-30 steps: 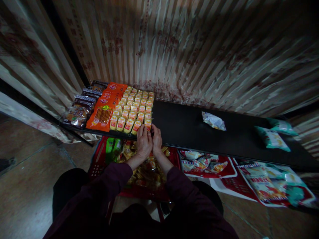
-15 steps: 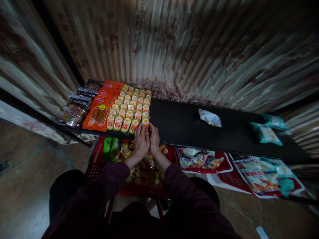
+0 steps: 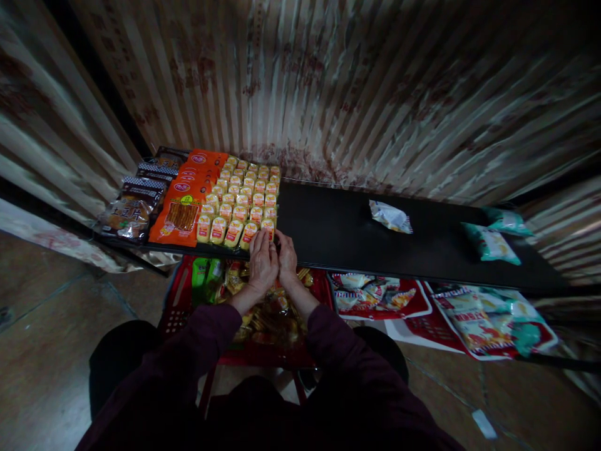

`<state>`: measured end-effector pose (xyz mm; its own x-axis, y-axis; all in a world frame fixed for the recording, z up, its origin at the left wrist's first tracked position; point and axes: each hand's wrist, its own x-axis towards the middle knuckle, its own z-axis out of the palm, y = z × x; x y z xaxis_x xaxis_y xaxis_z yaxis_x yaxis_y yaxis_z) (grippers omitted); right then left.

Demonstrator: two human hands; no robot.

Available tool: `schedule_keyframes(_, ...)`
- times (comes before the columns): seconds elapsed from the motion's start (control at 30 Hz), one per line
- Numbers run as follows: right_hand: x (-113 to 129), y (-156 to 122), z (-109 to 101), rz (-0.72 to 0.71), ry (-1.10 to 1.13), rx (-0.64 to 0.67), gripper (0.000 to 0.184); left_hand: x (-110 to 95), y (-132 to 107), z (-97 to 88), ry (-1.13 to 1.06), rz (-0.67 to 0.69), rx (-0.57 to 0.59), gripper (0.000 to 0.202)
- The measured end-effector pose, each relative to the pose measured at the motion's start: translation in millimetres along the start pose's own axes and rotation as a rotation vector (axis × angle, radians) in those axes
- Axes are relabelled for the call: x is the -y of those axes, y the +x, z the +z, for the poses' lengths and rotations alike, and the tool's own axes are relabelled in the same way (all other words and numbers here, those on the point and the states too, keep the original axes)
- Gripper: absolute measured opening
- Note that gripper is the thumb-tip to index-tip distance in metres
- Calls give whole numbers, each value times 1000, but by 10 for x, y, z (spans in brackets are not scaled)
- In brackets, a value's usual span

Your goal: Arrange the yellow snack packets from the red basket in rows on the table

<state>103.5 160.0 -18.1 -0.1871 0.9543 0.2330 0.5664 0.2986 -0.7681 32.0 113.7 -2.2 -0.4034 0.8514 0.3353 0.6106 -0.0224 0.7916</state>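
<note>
On the black shelf, small yellow wrapped snack cakes with red-and-white labels stand in tight rows. At the front right corner of these rows, my left hand has its fingers closed on the end wrapped cake. Close against it, my right hand presses curled fingers to the right side of the same cake. Both thumbs are mostly hidden. Below my wrists, a red basket holds many yellow-wrapped packs and some green packets.
Left of the cakes lie orange snack bags and dark brown bags. A white packet and teal bags lie on the shelf's right part. Red baskets of bagged snacks stand beneath. A pleated curtain hangs behind.
The view has shifted slightly, so the shelf and goods sit a little further left. Both hands stay together at the same corner of the cake rows.
</note>
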Motion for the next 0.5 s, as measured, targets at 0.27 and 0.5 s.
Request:
schedule_keyframes(0.27,-57,8,1,-39,18,-23,47,-25,-23,-11,-10,13,-6,46)
schedule_keyframes(0.5,-112,50,28,-32,-12,-6,50,-16,-11,-6,-32,26,-4,44)
